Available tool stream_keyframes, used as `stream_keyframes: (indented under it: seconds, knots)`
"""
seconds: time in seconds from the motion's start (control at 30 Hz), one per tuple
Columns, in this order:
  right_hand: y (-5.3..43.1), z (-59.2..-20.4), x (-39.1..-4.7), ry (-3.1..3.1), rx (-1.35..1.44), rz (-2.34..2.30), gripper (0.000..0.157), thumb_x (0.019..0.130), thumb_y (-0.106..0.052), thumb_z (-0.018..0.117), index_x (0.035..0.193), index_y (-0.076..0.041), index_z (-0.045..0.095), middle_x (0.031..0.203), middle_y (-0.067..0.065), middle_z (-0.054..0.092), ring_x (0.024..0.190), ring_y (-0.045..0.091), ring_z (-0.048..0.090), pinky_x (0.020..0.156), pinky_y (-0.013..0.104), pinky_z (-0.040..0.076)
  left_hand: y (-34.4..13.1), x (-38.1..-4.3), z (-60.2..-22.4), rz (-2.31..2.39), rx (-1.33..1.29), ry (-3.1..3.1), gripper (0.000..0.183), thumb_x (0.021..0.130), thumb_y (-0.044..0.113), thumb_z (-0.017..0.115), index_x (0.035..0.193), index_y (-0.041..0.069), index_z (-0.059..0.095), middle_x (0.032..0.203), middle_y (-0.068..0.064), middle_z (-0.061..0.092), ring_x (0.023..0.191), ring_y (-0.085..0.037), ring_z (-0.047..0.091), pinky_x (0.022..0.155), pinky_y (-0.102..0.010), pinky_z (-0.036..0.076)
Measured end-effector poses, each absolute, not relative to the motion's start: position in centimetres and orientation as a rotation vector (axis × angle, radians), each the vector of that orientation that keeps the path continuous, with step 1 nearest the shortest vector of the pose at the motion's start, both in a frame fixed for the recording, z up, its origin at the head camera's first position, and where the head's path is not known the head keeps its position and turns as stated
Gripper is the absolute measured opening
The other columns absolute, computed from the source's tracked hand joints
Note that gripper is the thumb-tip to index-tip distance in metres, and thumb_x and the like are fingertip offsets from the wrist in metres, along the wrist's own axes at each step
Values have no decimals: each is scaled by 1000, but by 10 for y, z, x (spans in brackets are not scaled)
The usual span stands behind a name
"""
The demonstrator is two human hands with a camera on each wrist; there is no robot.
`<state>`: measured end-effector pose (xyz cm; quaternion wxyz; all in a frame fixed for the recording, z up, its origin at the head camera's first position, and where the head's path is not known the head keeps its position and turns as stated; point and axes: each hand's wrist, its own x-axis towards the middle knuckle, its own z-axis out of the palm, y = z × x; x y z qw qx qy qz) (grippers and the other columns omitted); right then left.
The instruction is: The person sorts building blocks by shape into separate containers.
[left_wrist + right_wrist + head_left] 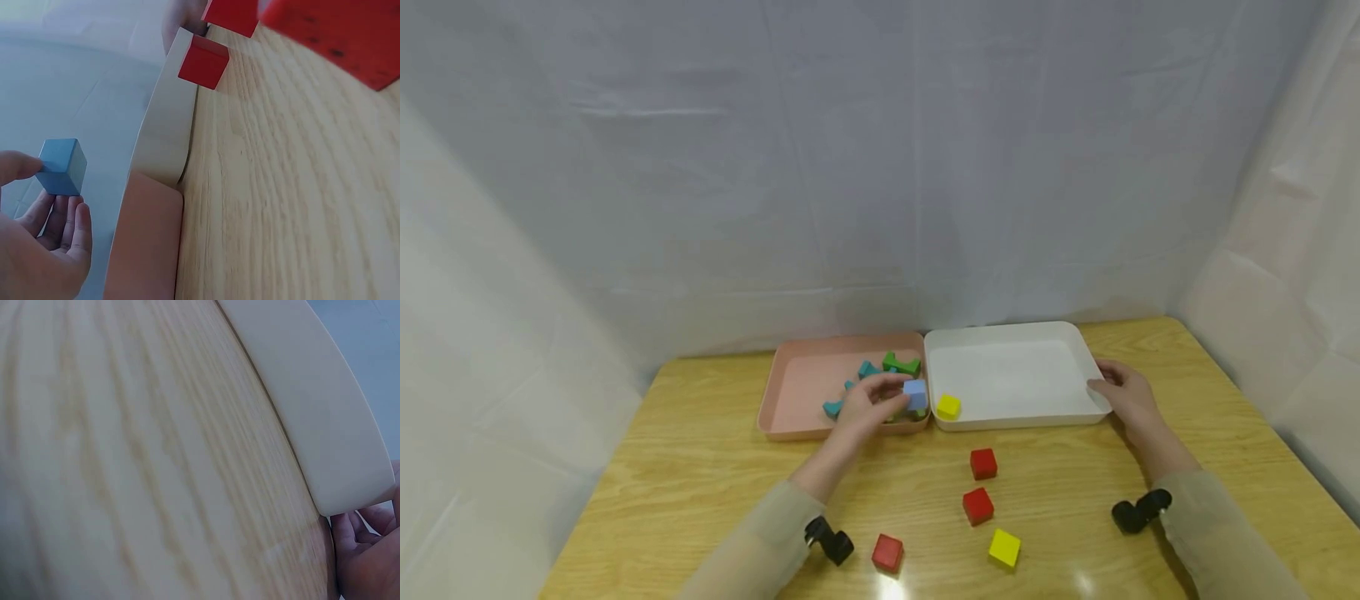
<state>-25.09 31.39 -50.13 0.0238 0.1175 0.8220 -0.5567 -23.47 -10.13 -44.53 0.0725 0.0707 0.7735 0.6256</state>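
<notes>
Head view: the left hand (pixel 868 407) pinches a blue cube (pixel 914 395) above the right end of the pink tray (pixel 796 375), with the white tray (pixel 1015 371) just to its right. The right hand (pixel 1127 398), well apart from the cube (which has no long axis), grips the white tray's right rim. Three red cubes (pixel 978 506) lie on the desk (pixel 700 483); of two yellow cubes (pixel 1004 548), one is in the white tray. Pink-tray pieces, partly hidden, defy counting.
</notes>
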Motion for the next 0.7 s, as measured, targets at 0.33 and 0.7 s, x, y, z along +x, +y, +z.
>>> stream_keyframes:
  seconds: [0.33,0.7]
  knots:
    - [312,-501,-250,2543,359,-1736,61,109,-14,55,160,12,33,158,34,41,105,2,48,77,4,47,-91,-248,-450,1956,207,2231,35,101,6,69,135,-2,68,135,-22,68,122,-26,64,94,-22,58]
    - [315,-504,-250,2551,353,-1751,61,108,-15,56,158,14,34,155,34,42,95,-7,47,77,5,49,-78,-258,-452,1915,184,2242,36,101,5,71,136,-1,68,137,-22,67,125,-30,65,103,-32,60]
